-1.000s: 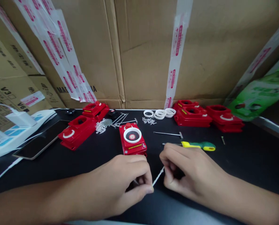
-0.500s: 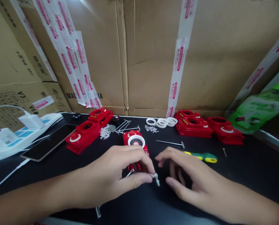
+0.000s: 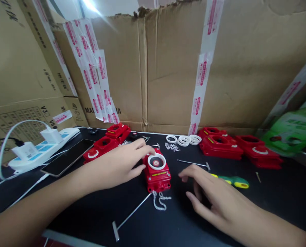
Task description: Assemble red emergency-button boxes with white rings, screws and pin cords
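Observation:
A red call-point-like box [image 3: 159, 176] with a white ring [image 3: 156, 161] around its dark round window lies in the middle of the black table. From its near end trail a whitish chain or cord [image 3: 160, 206] and a thin metal T-handled rod [image 3: 133, 213]. My left hand [image 3: 127, 161] is at the box's upper left, fingers apart and holding nothing; whether its fingertips touch the box I cannot tell. To the right of the box hovers my right hand [image 3: 214, 199], thumb and fingers apart, with nothing in it. Behind its fingers lies a green and yellow screwdriver [image 3: 236, 181].
More red boxes stand left [image 3: 101, 149] and right [image 3: 221, 147]. Spare white rings [image 3: 184, 140], small screws [image 3: 171, 147] and another T-handled rod [image 3: 194, 163] lie behind. A phone [image 3: 69, 157] and power strip [image 3: 43, 151] are at left; a green bottle [image 3: 291, 130] is far right. Cardboard [image 3: 168, 68] walls the back.
My left hand has let go of the whitish chain and moved away to the box's upper left, uncovering the box's near end. My right hand stays open. The camera view has shifted.

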### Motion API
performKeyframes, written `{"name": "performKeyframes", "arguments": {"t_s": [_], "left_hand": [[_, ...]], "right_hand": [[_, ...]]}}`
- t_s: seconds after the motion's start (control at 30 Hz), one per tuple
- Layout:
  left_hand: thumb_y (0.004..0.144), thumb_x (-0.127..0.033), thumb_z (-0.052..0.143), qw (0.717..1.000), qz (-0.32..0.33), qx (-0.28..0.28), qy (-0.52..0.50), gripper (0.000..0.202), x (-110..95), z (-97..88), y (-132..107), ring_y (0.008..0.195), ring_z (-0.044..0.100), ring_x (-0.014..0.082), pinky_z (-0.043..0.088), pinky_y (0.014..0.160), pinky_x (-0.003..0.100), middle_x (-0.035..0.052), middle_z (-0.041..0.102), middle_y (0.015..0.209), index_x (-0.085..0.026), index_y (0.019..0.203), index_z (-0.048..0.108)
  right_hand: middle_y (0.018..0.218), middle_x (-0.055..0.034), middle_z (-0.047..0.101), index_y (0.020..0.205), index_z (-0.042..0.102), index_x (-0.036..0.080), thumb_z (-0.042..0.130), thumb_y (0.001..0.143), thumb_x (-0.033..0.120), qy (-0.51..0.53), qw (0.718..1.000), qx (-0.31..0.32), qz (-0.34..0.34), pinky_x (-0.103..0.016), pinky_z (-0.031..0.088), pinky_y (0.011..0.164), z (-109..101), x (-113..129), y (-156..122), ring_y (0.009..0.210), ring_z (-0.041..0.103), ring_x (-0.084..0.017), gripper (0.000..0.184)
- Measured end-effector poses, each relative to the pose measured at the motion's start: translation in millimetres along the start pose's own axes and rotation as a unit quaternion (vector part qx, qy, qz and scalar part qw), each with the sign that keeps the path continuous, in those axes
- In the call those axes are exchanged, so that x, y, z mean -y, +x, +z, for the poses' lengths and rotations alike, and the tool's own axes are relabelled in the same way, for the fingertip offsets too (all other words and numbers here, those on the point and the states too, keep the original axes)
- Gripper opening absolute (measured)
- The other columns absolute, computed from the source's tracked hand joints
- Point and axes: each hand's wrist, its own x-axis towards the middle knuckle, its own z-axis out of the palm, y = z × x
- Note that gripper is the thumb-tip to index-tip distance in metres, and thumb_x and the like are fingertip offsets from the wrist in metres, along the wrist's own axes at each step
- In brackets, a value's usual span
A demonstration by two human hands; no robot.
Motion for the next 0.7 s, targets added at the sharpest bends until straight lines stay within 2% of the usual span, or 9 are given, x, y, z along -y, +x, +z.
{"name": "performKeyframes", "arguments": {"t_s": [0.1, 0.17, 0.27, 0.4, 0.5, 0.6, 0.7], "left_hand": [[0.100, -0.009, 0.061, 0.998, 0.013, 0.029, -0.057, 0.039, 2, 15.0, 2, 0.084, 0.067, 0.0177, 0.052, 0.078, 0.031, -0.0002, 0.070, 0.103, -0.027, 0.135, 0.061], [0.101, -0.010, 0.061, 0.994, 0.018, 0.024, -0.108, 0.045, -1, 24.7, 4, 0.087, 0.070, 0.0169, 0.054, 0.081, 0.030, -0.0014, 0.072, 0.106, -0.031, 0.140, 0.058], [0.101, -0.012, 0.063, 0.991, 0.017, 0.010, -0.132, 0.043, -8, 33.8, 4, 0.096, 0.072, 0.0179, 0.056, 0.087, 0.031, -0.0010, 0.073, 0.116, -0.034, 0.139, 0.059], [0.099, -0.017, 0.069, 0.989, 0.009, 0.012, -0.145, 0.035, -19, 43.5, -1, 0.091, 0.073, 0.0180, 0.059, 0.084, 0.031, -0.0009, 0.074, 0.107, -0.029, 0.132, 0.063], [0.099, -0.019, 0.070, 0.988, 0.041, -0.027, -0.144, 0.034, -29, 55.5, -6, 0.092, 0.074, 0.0190, 0.062, 0.086, 0.032, 0.0018, 0.076, 0.108, -0.026, 0.132, 0.064], [0.101, -0.016, 0.062, 0.978, 0.077, -0.075, -0.176, 0.038, -41, 63.0, -11, 0.093, 0.077, 0.0164, 0.065, 0.088, 0.027, 0.0019, 0.077, 0.113, -0.027, 0.137, 0.059], [0.097, -0.012, 0.063, 0.976, 0.139, -0.103, -0.135, 0.047, -52, 58.2, -17, 0.115, 0.076, 0.0192, 0.063, 0.105, 0.028, 0.0057, 0.076, 0.130, -0.025, 0.142, 0.056]], "right_hand": [[0.123, -0.0055, 0.064, 0.159, 0.027, 0.036, 0.048, 0.106, 0.028, -0.019, 1.000, -0.006, -0.007, -0.038, 0.061, 0.069, 3, 1, 0, 0.070, 0.067, -0.014, 0.058], [0.130, -0.0064, 0.062, 0.164, 0.023, 0.039, 0.055, 0.104, 0.031, -0.037, 0.999, 0.004, -0.002, -0.040, 0.062, 0.070, 4, 1, 0, 0.076, 0.069, -0.017, 0.068], [0.140, -0.0080, 0.059, 0.162, 0.029, 0.039, 0.064, 0.101, 0.034, -0.036, 0.999, 0.011, 0.018, -0.045, 0.064, 0.077, 4, 0, 1, 0.089, 0.071, -0.022, 0.071], [0.148, -0.0112, 0.055, 0.155, 0.039, 0.032, 0.072, 0.097, 0.044, -0.004, 0.999, -0.003, 0.039, -0.052, 0.060, 0.097, 1, 4, 2, 0.115, 0.070, -0.029, 0.068], [0.147, -0.0113, 0.058, 0.149, 0.043, 0.030, 0.082, 0.088, 0.052, 0.055, 0.998, -0.013, 0.030, -0.050, 0.054, 0.107, 4, 8, 2, 0.130, 0.064, -0.031, 0.076], [0.130, -0.0098, 0.067, 0.133, 0.047, 0.026, 0.085, 0.083, 0.042, 0.118, 0.991, -0.054, 0.041, -0.043, 0.057, 0.094, 13, 11, 4, 0.113, 0.070, -0.028, 0.065], [0.097, -0.0007, 0.070, 0.117, 0.039, 0.026, 0.076, 0.079, 0.027, 0.154, 0.980, -0.106, 0.074, -0.032, 0.054, 0.069, 12, 10, 8, 0.077, 0.067, -0.019, 0.053]]}}
